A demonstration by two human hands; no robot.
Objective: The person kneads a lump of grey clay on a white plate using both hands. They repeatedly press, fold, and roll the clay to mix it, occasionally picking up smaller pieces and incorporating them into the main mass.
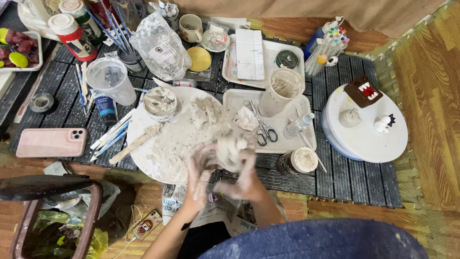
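Pale grey, wet lump of clay [229,152] held above round white work board [167,139] w/ left hand [200,169] & right hand [244,178], fingers curled around it: prob. soft, slippery, moderately heavy, best cupped from below on both sides.

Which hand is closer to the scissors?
Right. The right hand sits just below-left of the scissors; the left hand is farther left, across the clay lump.
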